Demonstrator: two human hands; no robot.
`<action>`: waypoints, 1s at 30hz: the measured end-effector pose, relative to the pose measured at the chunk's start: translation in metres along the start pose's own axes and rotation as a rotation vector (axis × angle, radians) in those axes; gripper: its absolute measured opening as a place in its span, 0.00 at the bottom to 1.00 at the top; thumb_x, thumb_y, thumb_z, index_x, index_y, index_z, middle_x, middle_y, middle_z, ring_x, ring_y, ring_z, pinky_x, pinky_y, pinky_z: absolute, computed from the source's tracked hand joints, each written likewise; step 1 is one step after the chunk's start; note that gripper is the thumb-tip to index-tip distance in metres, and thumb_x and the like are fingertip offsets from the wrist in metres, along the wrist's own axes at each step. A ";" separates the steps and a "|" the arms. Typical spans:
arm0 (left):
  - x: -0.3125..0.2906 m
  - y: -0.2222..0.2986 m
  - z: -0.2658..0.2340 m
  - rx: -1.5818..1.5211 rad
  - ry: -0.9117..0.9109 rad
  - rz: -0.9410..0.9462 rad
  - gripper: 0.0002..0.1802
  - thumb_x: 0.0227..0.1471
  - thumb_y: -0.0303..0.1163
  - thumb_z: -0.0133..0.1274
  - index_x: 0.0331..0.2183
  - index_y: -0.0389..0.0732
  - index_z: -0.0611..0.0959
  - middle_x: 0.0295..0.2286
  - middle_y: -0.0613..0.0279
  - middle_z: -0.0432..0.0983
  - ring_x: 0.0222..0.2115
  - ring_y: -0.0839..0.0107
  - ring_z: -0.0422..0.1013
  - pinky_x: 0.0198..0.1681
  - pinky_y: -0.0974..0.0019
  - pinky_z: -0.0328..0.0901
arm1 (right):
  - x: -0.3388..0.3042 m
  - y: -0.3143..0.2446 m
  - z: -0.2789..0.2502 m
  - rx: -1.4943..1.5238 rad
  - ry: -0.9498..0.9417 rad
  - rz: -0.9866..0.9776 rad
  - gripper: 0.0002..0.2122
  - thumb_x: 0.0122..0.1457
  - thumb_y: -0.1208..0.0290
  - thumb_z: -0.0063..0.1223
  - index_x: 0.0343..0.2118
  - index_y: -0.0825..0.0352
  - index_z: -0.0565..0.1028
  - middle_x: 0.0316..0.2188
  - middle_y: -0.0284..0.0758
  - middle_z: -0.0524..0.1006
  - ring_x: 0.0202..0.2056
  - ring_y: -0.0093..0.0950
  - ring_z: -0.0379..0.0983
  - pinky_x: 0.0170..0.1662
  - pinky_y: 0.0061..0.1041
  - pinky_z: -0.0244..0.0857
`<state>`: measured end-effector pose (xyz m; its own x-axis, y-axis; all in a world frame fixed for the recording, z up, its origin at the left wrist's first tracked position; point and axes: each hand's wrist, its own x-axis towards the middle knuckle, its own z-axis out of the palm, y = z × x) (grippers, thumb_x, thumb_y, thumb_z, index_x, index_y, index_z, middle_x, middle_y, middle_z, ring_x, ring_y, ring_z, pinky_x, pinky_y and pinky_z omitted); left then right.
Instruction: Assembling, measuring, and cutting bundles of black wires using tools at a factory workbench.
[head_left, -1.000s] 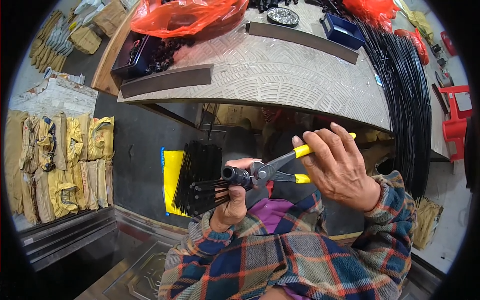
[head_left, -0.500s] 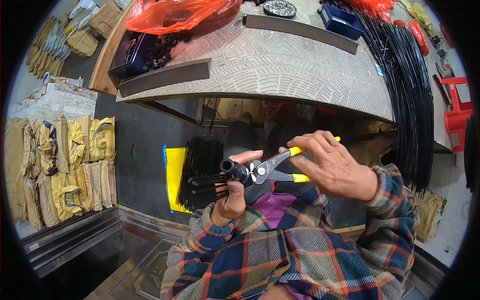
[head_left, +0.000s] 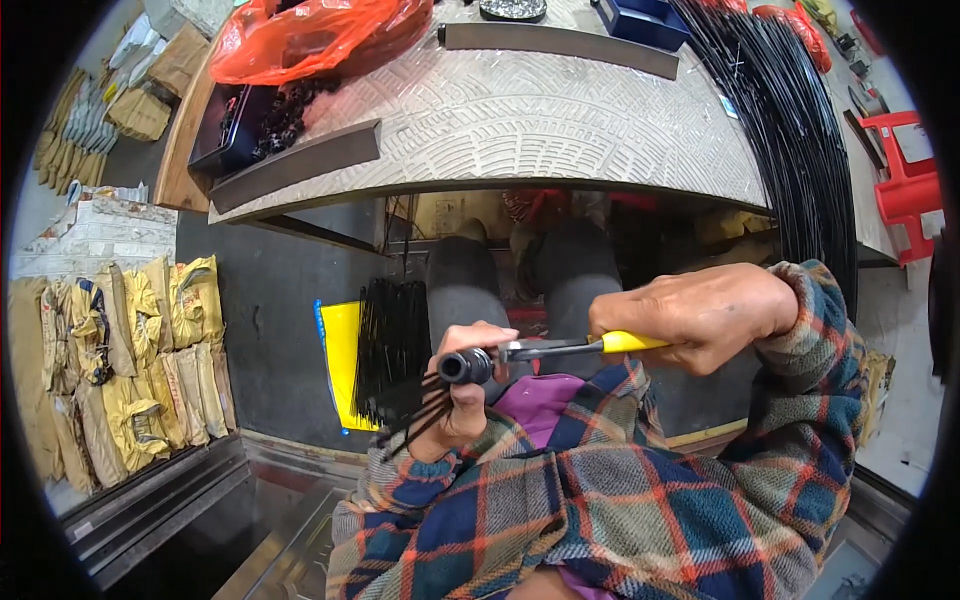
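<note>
My left hand (head_left: 463, 408) is closed round a short black tubular fitting (head_left: 464, 366) with a round hollow end. Several thin black rods (head_left: 420, 410) stick out on the left side of that hand. In my right hand (head_left: 700, 308), a fist is wrapped round the yellow-sleeved handles of metal pincers (head_left: 560, 349). The pincers lie level, their jaws against the right side of the fitting, beside my left fingertips. What sits between the jaws is too small to make out. Below left, a bundle of black rods (head_left: 385, 345) stands beside a yellow sheet (head_left: 342, 360).
Ahead is a patterned table (head_left: 560, 125) with grey metal strips (head_left: 300, 165), an orange bag (head_left: 320, 40), a blue tray (head_left: 640, 20) and a round dish (head_left: 513, 8). Long black rods (head_left: 800, 130) hang over its right end. Wrapped yellow bundles (head_left: 140, 340) lie left; a red stool (head_left: 905, 180) stands right.
The pincers' spread handles have been squeezed together and turned level in my right hand, which has dropped slightly and closed into a fist. The view has shifted a little to the right.
</note>
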<state>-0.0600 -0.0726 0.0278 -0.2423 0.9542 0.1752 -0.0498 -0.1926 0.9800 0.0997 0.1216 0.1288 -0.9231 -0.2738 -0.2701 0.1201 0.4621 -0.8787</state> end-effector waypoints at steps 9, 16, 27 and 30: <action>0.007 -0.012 0.001 0.013 0.283 -0.025 0.43 0.47 0.66 0.33 0.42 0.31 0.67 0.21 0.62 0.66 0.22 0.74 0.64 0.28 0.71 0.61 | 0.020 0.019 0.005 -0.152 0.283 -0.007 0.10 0.48 0.79 0.50 0.34 0.69 0.64 0.30 0.42 0.68 0.31 0.43 0.67 0.32 0.35 0.61; 0.012 -0.022 0.008 0.098 0.296 0.429 0.24 0.44 0.50 0.55 0.33 0.39 0.69 0.26 0.59 0.70 0.30 0.62 0.70 0.48 0.48 0.56 | 0.020 0.086 -0.043 -1.070 0.873 0.355 0.15 0.46 0.67 0.55 0.36 0.66 0.67 0.34 0.37 0.68 0.34 0.37 0.67 0.36 0.34 0.62; 0.034 0.013 -0.057 -1.020 0.757 0.329 0.22 0.52 0.53 0.43 0.31 0.41 0.70 0.23 0.66 0.65 0.26 0.73 0.63 0.42 0.63 0.61 | 0.076 0.062 0.103 1.066 0.995 -0.362 0.32 0.50 0.53 0.53 0.53 0.66 0.57 0.51 0.40 0.62 0.51 0.35 0.61 0.54 0.30 0.54; 0.025 -0.059 -0.047 -1.058 0.548 -0.258 0.30 0.52 0.56 0.39 0.36 0.35 0.73 0.33 0.57 0.73 0.34 0.64 0.68 0.42 0.57 0.62 | 0.067 0.057 0.072 0.872 1.365 -0.693 0.29 0.53 0.45 0.44 0.50 0.65 0.60 0.46 0.40 0.65 0.47 0.31 0.63 0.50 0.31 0.58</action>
<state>-0.1088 -0.0482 -0.0297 -0.4723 0.8185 -0.3271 -0.8600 -0.3466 0.3745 0.0710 0.0683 0.0325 -0.4479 0.8416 0.3018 -0.6695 -0.0921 -0.7370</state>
